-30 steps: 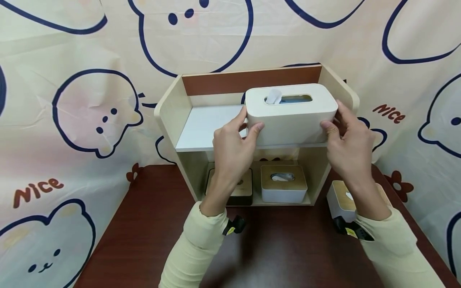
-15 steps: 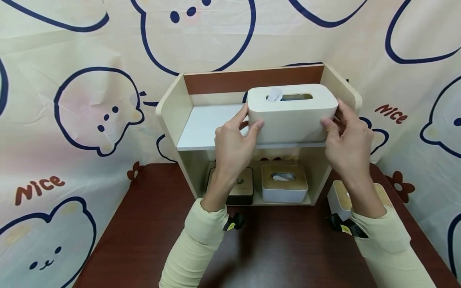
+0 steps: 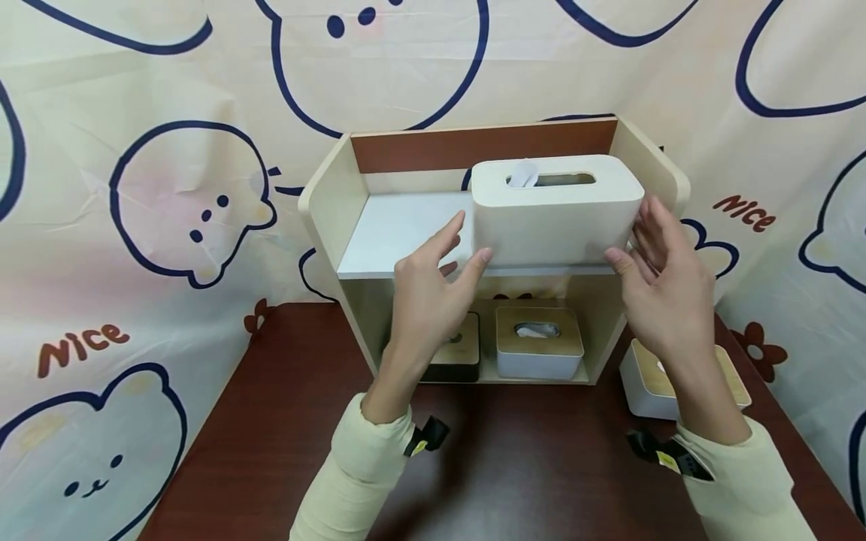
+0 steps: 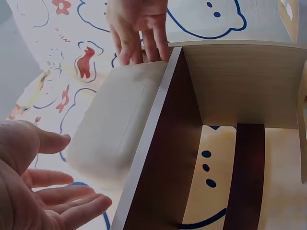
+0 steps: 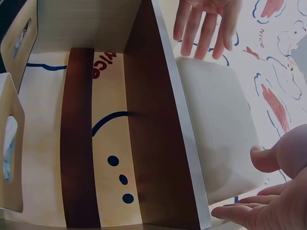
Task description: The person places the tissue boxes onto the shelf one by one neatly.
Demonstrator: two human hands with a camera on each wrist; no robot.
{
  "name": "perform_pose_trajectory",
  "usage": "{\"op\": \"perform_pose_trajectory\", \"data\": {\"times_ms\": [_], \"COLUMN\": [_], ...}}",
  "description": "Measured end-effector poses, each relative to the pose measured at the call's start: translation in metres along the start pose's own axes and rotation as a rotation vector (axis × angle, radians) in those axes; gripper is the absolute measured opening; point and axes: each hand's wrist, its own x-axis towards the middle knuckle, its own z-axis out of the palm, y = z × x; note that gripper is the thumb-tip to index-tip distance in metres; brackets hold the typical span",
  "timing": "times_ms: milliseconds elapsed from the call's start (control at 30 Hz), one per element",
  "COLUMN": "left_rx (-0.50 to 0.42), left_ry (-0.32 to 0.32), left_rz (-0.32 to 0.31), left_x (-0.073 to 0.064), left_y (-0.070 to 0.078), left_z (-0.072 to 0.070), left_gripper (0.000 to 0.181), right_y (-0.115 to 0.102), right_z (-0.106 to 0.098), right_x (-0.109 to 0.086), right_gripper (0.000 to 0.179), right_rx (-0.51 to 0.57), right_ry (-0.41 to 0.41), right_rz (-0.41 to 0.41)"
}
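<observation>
Hanging behind the brown table [image 3: 271, 406], cartoon fabric [image 3: 541, 68] backs the tissue box [image 3: 548, 229].

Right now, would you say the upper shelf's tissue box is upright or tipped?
Upright: the tissue box sits on the upper shelf, slotted top facing up, tissue showing.

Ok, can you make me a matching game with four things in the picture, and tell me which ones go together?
Things:
1. Cream tissue box
2. Black-sided box
3. Tabletop
4. Sleeves

Matches:
A. Dark reddish brown
B. On the upper shelf
C. Pale yellow-green
D. Left part of the lower shelf

Pairs: 1-B, 2-D, 3-A, 4-C
</observation>
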Motion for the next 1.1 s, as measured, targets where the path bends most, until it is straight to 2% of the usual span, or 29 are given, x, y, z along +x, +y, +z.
{"op": "perform_pose_trajectory", "data": {"times_ms": [300,567,667,767,933,1100], "left_rx": [0.049,0.092,0.095,0.082,0.067,0.076], "left_ry": [0.017,0.008,-0.008,-0.036,-0.082,-0.12], "left_rz": [0.119,0.151,0.133,0.081,0.001,-0.032], "left_x": [-0.039,-0.07,-0.08,-0.088,-0.102,-0.113], "left_y": [-0.013,-0.027,-0.032,-0.039,-0.054,-0.065], "left_z": [-0.017,-0.016,-0.014,-0.011,-0.003,0.008], "left_gripper": [0.055,0.057,0.058,0.058,0.06,0.061], "right_y": [0.018,0.031,0.039,0.049,0.066,0.083], "right_z": [-0.009,-0.008,-0.006,-0.004,0.001,0.002], "right_x": [-0.036,-0.064,-0.073,-0.081,-0.096,-0.108], "right_gripper": [0.072,0.069,0.068,0.065,0.061,0.059], "right_rx": [-0.027,-0.04,-0.027,-0.025,-0.06,-0.087], "right_ry": [0.017,-0.01,-0.039,-0.065,-0.098,-0.136], "right_rz": [-0.091,-0.117,-0.123,-0.12,-0.081,-0.034]}}
